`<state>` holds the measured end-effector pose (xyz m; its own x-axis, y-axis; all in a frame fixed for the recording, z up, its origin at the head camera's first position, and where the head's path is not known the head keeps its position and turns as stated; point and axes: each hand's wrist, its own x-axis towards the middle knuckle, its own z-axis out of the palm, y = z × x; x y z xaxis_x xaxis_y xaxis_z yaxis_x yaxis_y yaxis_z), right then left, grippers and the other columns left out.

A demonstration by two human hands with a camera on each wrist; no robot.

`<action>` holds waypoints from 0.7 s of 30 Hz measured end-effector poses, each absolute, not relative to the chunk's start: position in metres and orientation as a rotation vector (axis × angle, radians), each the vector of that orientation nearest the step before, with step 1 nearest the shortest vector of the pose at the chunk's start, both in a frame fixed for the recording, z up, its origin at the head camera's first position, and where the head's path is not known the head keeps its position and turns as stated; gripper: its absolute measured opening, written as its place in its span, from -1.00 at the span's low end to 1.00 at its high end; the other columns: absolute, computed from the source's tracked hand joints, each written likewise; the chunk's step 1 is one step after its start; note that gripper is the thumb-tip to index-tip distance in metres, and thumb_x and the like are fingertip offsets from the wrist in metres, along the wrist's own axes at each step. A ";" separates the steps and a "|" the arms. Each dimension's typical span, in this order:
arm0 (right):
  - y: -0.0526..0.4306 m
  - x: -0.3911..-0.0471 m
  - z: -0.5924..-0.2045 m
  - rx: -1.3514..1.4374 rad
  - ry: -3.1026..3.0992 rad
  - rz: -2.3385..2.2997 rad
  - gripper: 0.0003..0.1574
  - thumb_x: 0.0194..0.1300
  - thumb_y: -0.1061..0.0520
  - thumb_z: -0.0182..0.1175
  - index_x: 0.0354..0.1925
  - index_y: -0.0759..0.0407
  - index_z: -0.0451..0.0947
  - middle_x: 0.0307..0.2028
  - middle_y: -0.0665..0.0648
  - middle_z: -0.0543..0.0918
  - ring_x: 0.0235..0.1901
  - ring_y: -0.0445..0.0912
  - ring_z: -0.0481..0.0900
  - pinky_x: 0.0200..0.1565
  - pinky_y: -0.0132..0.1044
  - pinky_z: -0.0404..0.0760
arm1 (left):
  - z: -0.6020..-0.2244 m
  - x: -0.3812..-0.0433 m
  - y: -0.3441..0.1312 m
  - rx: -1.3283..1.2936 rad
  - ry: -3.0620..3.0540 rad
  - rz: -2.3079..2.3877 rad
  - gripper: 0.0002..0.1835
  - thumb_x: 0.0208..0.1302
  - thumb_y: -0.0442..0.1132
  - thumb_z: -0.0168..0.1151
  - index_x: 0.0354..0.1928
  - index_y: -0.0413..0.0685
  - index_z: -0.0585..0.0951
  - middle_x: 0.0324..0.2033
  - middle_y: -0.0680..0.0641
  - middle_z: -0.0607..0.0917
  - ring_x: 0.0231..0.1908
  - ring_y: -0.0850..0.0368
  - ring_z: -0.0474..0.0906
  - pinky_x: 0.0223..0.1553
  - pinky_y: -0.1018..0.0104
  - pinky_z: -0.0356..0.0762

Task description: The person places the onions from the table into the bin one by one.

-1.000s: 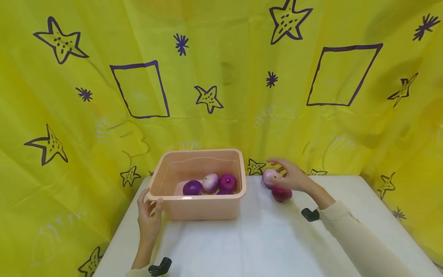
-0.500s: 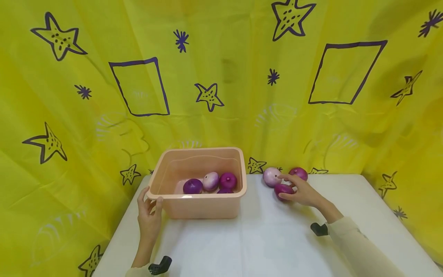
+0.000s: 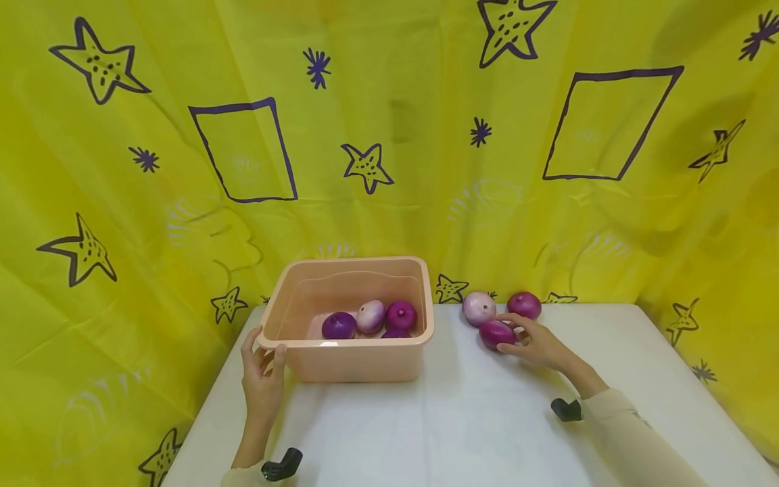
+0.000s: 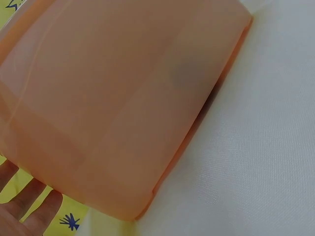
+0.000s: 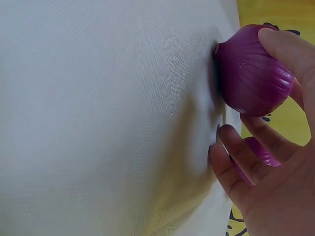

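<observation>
The bin's (image 3: 353, 366) near wall hid most of the nearest onion (image 3: 395, 334) inside, leaving only a strip of its top. In the left wrist view, the left hand (image 4: 27, 211) was cut off at the lower left corner, and a dark patch (image 4: 189, 73) on the bin was too blurred to identify. In the right wrist view, the right hand (image 5: 275, 172) ran past the right edge, its thumb covering part of the purple onion (image 5: 253, 73). The head view's bottom edge cut off both sleeves (image 3: 639, 436).

Head view looks forward and down; 2 wrist views look close; left shares its bin (image 3: 353, 365), right its gripped onion (image 3: 497, 334).
</observation>
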<state>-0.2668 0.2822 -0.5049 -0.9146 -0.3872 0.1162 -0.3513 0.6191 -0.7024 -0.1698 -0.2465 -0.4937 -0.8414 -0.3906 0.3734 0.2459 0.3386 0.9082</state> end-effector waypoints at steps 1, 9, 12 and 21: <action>0.282 -0.267 -0.505 -0.628 2.779 -1.196 -0.28 0.28 0.02 0.46 0.32 0.14 0.46 0.07 0.33 0.61 -0.08 0.14 0.64 -0.07 -0.03 0.67 | -0.494 -0.170 -0.247 0.127 -2.068 -1.537 -0.34 0.53 -0.24 0.16 0.56 0.13 0.16 0.41 -0.25 0.45 0.03 0.35 0.52 -0.05 0.68 0.49; 0.283 -0.267 -0.506 -0.596 2.773 -1.210 -0.29 0.29 0.01 0.45 0.32 0.13 0.45 0.09 0.35 0.61 -0.04 0.18 0.64 -0.09 -0.09 0.66 | -0.491 -0.168 -0.245 0.130 -2.073 -1.548 -0.32 0.53 -0.23 0.16 0.57 0.15 0.15 0.43 -0.24 0.43 0.07 0.18 0.52 -0.04 0.68 0.48; 0.283 -0.266 -0.506 -0.597 2.776 -1.200 -0.28 0.29 -0.01 0.45 0.33 0.11 0.43 0.09 0.36 0.62 -0.04 0.16 0.63 -0.11 -0.10 0.65 | -0.490 -0.168 -0.245 0.129 -2.074 -1.558 -0.32 0.53 -0.23 0.16 0.57 0.15 0.14 0.44 -0.23 0.42 0.09 0.12 0.52 -0.04 0.68 0.47; 0.284 -0.266 -0.508 -0.583 2.780 -1.181 -0.28 0.29 -0.03 0.45 0.32 0.07 0.43 0.08 0.34 0.64 -0.05 0.14 0.63 -0.12 -0.11 0.65 | -0.493 -0.168 -0.248 0.135 -2.079 -1.553 -0.31 0.52 -0.24 0.17 0.57 0.11 0.13 0.42 -0.27 0.43 0.04 0.32 0.50 -0.05 0.70 0.46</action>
